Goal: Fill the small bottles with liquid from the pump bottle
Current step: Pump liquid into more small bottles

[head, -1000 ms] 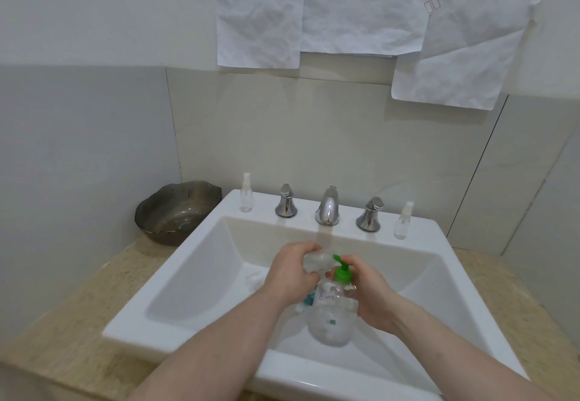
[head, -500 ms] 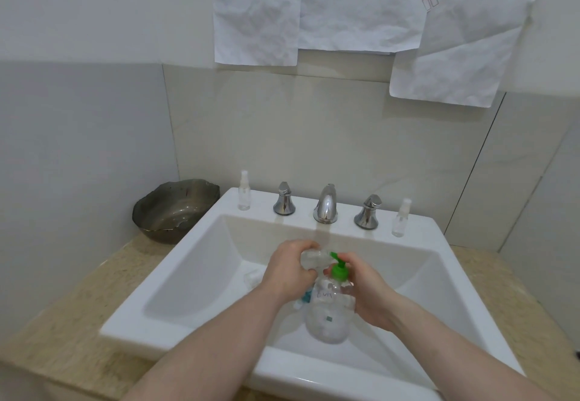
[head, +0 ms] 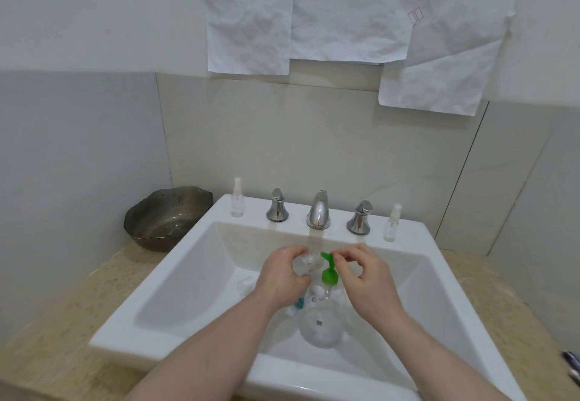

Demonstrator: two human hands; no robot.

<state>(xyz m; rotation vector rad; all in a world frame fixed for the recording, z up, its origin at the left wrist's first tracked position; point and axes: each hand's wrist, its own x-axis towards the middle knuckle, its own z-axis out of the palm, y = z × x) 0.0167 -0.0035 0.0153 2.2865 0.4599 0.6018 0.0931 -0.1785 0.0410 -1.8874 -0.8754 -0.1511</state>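
A clear pump bottle (head: 321,322) with a green pump head (head: 329,272) stands in the white sink (head: 194,275). My left hand (head: 281,280) grips a small clear bottle (head: 306,264), holding it against the pump's spout. My right hand (head: 367,283) is above the pump bottle's shoulder, with thumb and forefinger pinching at the top of the green pump head. Two more small clear spray bottles stand on the sink's back ledge, one at the left (head: 237,201) and one at the right (head: 392,225).
A chrome faucet (head: 318,214) with two handles stands at the back of the sink. A dark metal bowl (head: 166,215) sits on the beige counter to the left. A teal-capped item (head: 299,302) and small clear pieces (head: 246,284) lie in the basin.
My right hand has left the pump bottle's body and risen to the green pump head. My left hand still holds the small bottle at the spout.
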